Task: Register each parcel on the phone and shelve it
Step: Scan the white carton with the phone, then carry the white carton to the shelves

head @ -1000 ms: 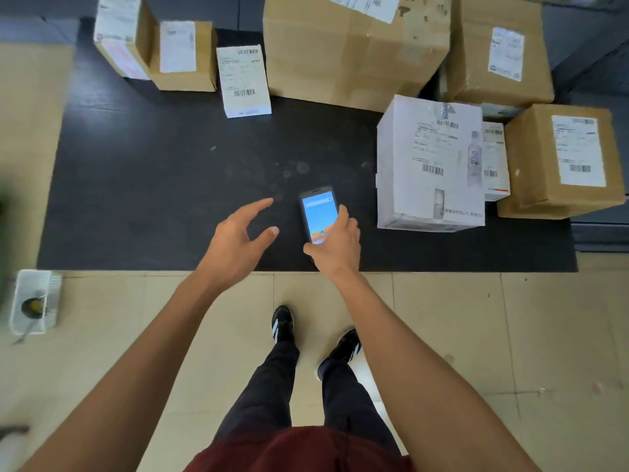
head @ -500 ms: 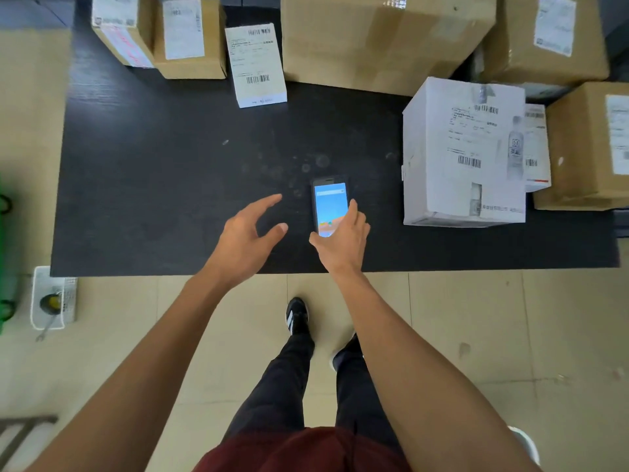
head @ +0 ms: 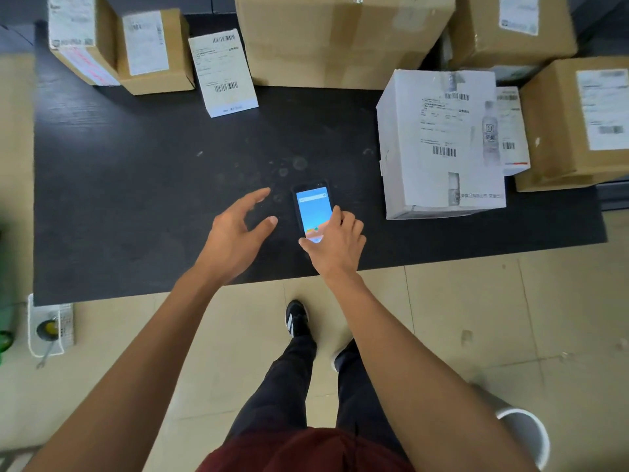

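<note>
Little has shifted since earlier: the right hand [head: 335,245] still grips the black lit-screen phone [head: 313,209] on the black tabletop [head: 136,185], while the left hand [head: 235,233] hovers beside it, fingers spread.

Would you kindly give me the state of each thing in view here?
black smartphone: screen lit, lying on the black table
right hand: fingers on the phone
left hand: open, holding nothing
large white cardboard box: closed, labelled, untouched
small white labelled parcel: untouched
</note>
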The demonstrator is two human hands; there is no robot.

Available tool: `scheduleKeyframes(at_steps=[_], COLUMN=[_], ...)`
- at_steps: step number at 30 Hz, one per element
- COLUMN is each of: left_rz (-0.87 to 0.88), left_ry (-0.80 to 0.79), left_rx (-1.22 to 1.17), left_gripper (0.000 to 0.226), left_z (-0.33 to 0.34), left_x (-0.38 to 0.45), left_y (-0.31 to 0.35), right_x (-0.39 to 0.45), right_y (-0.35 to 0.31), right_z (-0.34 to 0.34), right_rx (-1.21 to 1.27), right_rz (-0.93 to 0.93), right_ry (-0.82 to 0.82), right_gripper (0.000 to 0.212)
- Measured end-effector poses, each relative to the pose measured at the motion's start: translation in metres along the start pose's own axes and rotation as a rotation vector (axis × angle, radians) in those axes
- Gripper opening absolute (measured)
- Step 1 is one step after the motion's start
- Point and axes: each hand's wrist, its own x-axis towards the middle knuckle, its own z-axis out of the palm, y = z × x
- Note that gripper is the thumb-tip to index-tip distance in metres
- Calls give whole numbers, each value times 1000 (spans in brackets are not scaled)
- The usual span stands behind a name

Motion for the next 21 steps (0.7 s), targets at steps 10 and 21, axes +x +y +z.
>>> scheduleKeyframes(at_steps=[10, 21], left_rz=[148, 266], left_ry=[-92, -160], left_rx=[12, 179], left_gripper=[46, 73], left_z=[63, 159], left_x=[27, 53], left_y=[57, 117], right_x=[-8, 34], right_y=[60, 190], right_z=[-99, -158], right_rx=[410, 252], right_rz=[-208, -24], right_ry=[297, 289], right_gripper=[27, 62])
